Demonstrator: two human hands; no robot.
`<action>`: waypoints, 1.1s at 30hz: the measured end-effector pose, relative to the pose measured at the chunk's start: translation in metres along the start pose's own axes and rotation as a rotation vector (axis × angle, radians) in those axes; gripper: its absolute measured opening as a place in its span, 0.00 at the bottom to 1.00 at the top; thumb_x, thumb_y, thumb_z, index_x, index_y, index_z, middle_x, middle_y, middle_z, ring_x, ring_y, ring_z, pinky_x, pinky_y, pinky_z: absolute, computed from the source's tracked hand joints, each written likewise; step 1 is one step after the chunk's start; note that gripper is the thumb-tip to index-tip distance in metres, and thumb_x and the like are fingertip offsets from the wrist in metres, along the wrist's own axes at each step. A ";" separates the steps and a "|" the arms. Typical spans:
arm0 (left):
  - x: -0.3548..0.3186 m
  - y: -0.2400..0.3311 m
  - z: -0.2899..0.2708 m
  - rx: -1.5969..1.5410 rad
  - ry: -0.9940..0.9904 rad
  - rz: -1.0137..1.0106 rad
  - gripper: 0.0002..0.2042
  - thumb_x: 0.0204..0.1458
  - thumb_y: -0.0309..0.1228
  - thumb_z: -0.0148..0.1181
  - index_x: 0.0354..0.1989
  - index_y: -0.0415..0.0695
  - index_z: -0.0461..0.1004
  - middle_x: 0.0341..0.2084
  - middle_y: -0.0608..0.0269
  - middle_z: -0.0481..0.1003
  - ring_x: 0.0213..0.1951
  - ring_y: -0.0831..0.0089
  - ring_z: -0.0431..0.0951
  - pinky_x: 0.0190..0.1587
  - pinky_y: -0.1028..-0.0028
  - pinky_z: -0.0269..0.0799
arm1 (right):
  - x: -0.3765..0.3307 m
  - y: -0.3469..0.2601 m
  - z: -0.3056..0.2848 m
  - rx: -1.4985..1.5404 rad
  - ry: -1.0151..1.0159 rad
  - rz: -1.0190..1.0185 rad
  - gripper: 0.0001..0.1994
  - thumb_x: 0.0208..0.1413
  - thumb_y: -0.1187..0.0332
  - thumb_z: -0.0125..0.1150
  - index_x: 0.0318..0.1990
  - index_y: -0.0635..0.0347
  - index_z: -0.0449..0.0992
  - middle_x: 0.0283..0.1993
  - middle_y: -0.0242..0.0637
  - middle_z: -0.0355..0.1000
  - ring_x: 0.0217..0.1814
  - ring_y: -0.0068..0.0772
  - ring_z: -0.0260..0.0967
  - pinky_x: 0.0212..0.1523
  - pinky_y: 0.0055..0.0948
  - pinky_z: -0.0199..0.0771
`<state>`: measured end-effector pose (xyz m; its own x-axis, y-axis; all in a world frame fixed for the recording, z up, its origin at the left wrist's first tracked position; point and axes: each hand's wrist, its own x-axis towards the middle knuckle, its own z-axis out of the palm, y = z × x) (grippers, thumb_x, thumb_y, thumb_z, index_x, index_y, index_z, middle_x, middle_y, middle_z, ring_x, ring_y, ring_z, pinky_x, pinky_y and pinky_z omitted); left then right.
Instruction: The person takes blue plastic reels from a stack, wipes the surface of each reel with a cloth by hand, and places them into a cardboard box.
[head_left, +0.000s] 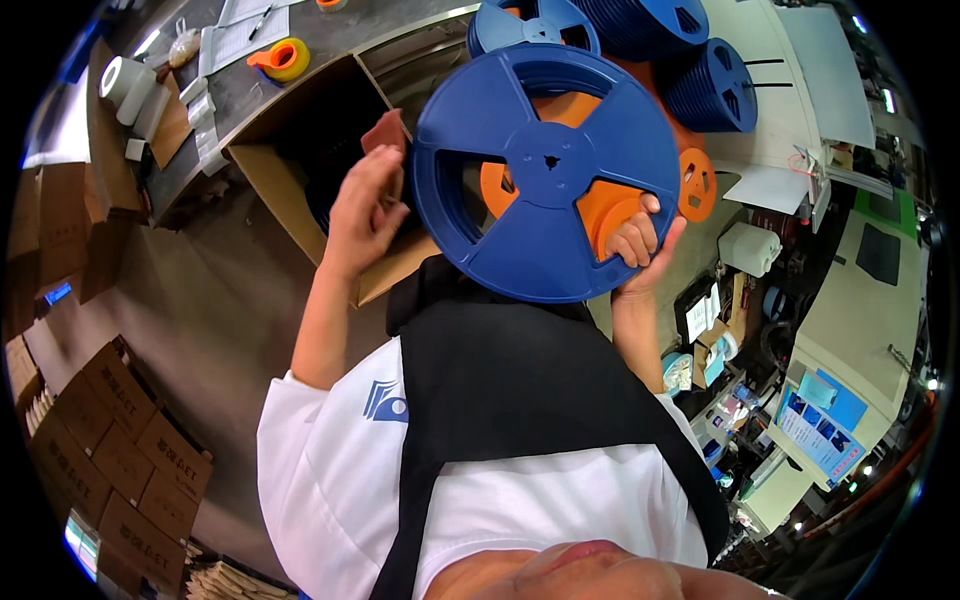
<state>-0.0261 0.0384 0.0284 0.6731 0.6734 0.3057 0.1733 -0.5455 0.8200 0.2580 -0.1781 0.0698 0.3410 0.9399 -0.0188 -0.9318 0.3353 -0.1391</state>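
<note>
A big blue plastic reel [552, 170] is held up in front of my chest, its flat face toward me. My right hand [636, 240] grips its lower right rim, fingers through a cutout. Orange reel parts [610, 205] show through the openings behind it. My left hand [368, 212] is raised just left of the reel, its fingers curled and slightly blurred. From its fingertips sticks up a small reddish, cloth-like piece [386, 132]. Behind that hand stands an open cardboard box [275, 190] with a dark inside; its contents are hard to make out.
Stacks of blue reels [715, 85] stand at the upper right, with an orange reel [697, 185] near them. Tape rolls [288, 60] and papers [240, 35] lie on the grey bench [335, 22]. Stacked cartons [120, 450] stand at lower left, a light-coloured machine [855, 300] at right.
</note>
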 end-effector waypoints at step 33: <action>-0.097 -0.025 0.032 -1.466 0.278 -0.770 0.16 0.48 0.29 0.59 0.45 0.37 0.69 0.35 0.59 0.73 0.28 0.83 0.74 0.23 0.93 0.66 | 0.031 0.002 0.010 -0.879 0.605 0.088 0.23 0.61 0.51 0.45 0.53 0.60 0.65 0.40 0.32 0.68 0.42 0.29 0.67 0.36 0.28 0.70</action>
<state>-0.0728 -0.0299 -0.0371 0.5897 0.6930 -0.4148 -0.4992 0.7165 0.4873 0.2652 -0.1476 0.0791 0.5071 0.6894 -0.5173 -0.6217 -0.1232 -0.7735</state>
